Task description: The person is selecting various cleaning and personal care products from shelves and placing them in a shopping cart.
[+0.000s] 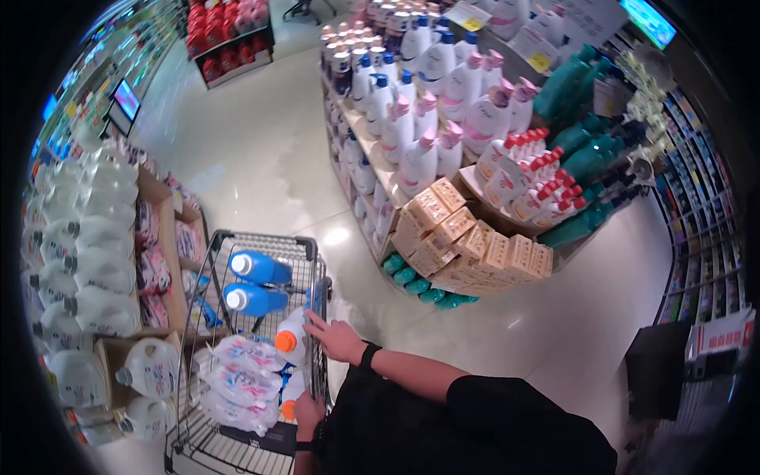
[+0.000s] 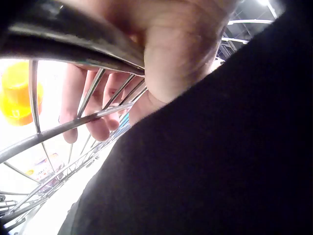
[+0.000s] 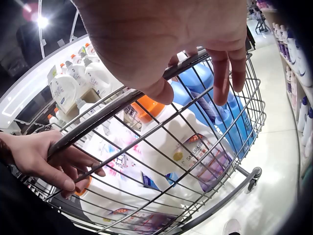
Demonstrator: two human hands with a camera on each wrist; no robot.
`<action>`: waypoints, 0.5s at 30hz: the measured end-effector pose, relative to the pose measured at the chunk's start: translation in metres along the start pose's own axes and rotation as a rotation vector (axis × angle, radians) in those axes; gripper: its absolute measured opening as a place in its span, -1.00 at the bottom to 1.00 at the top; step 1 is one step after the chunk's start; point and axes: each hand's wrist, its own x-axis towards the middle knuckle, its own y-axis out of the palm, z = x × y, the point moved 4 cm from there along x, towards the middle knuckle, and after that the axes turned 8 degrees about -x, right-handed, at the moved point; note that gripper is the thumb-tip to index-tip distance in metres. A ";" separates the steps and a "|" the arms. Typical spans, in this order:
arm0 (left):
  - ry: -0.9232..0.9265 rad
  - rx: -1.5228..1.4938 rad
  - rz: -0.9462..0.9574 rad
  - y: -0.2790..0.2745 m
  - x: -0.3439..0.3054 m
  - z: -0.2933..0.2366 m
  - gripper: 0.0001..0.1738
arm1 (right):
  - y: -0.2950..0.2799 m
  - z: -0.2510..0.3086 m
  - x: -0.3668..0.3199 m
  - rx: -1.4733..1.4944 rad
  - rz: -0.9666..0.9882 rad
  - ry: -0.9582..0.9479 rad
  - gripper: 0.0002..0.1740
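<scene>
My left hand point(image 1: 309, 413) is curled over the dark side rim of the wire cart point(image 3: 100, 116). In the left wrist view its fingers point(image 2: 98, 110) hang inside the wires. Farther along that rim rests my right hand point(image 1: 336, 340), fingers loosely extended over the bar. Beside the right hand inside the cart is a white bottle with an orange cap point(image 1: 286, 341); another orange cap point(image 1: 288, 409) is by the left hand. Two blue bottles point(image 1: 261, 267) with white caps and several clear-wrapped white packs point(image 1: 241, 380) also lie in the cart.
Shelves of large white jugs point(image 1: 99, 301) stand left of the cart. On the right, a display holds pump bottles point(image 1: 412, 142), stacked tan boxes point(image 1: 475, 245) and green bottles. Pale floor point(image 1: 269, 150) runs between them toward a red-bottle rack point(image 1: 226, 36).
</scene>
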 end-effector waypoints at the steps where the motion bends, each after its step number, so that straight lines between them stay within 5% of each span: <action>1: 0.008 -0.034 0.018 0.000 0.003 -0.002 -0.65 | -0.003 -0.002 0.004 0.016 0.009 -0.004 -0.32; 15: -0.112 -0.069 0.122 -0.015 0.032 -0.023 -0.49 | -0.030 -0.025 0.034 0.106 0.147 -0.058 -0.37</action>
